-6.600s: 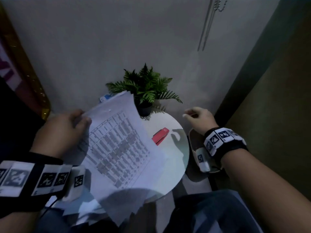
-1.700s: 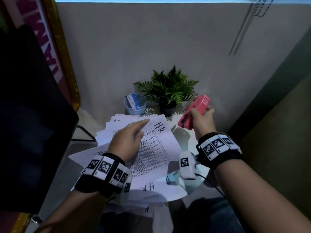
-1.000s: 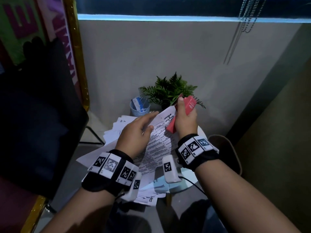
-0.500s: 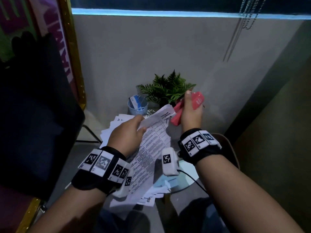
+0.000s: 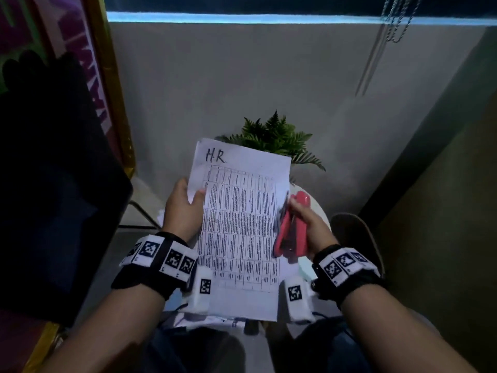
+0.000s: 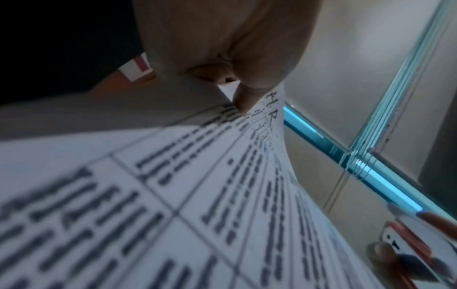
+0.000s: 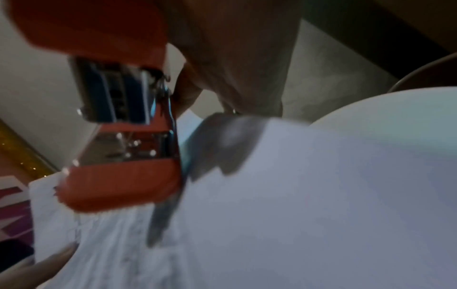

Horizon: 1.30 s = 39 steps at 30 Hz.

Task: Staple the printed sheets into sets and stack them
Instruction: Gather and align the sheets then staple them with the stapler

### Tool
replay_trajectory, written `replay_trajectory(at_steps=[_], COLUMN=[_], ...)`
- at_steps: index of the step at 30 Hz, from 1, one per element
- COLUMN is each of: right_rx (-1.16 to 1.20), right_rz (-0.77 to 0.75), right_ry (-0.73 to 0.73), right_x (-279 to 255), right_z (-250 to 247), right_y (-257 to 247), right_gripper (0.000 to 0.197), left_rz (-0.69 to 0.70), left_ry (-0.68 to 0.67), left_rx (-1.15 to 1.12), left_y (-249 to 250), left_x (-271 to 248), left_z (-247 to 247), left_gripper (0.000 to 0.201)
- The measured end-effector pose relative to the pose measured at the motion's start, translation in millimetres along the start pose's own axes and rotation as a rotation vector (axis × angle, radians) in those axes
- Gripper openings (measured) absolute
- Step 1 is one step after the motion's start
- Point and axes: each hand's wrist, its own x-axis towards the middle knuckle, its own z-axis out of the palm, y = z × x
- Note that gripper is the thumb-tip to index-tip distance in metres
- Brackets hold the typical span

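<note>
A set of printed sheets (image 5: pixel 242 227) with a table and a handwritten "H.R" at the top is held up over the round white table (image 5: pixel 318 208). My left hand (image 5: pixel 185 208) pinches the set's left edge, thumb on the printed face (image 6: pixel 247 101). My right hand (image 5: pixel 304 222) grips a red stapler (image 5: pixel 290 232) beside the sheets' right edge, its arms parted (image 7: pixel 128 121). In the right wrist view the stapler sits just over the paper (image 7: pixel 321 205). More sheets (image 5: pixel 215 319) lie under the held set, mostly hidden.
A small green fern (image 5: pixel 274 135) in a pot stands at the back of the table against the grey wall. A dark chair back (image 5: pixel 53 184) fills the left side. A round brown stool or bin rim (image 5: pixel 360 238) is to the right of the table.
The sheets went from bent at the corner against the stapler to held up flat facing me. My right hand drew the stapler down from the top corner to the right edge.
</note>
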Motion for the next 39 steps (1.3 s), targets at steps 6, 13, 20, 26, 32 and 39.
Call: replay_trajectory(at_steps=[6, 13, 20, 26, 32, 39], right_rx=[-0.346, -0.527, -0.550, -0.644, -1.031, -0.842], right_rz=[-0.029, 0.088, 0.081, 0.182, 0.152, -0.076], right_ry=[0.331, 0.569, 0.611, 0.583, 0.614, 0.284], right_x=[32, 77, 105, 122, 116, 100], right_z=[-24, -101, -117, -117, -99, -52], right_y=[10, 26, 22, 34, 25, 31], right_gripper=[0.029, 0.042, 0.029, 0.040, 0.075, 0.063], left_rz=[-0.177, -0.455, -0.585, -0.655, -0.531, -0.215], left_ry=[-0.218, -0.404, -0.289, -0.316, -0.007, 0.051], left_rx=[0.255, 0.785, 0.918, 0.828, 0.659, 0.565], left_y=[-62, -129, -149, -168, -178, -149], left_x=[26, 43, 59, 81, 86, 67], left_z=[25, 34, 43, 34, 31, 20], left_gripper=[0.019, 0.053, 0.101, 0.141, 0.074, 0.041])
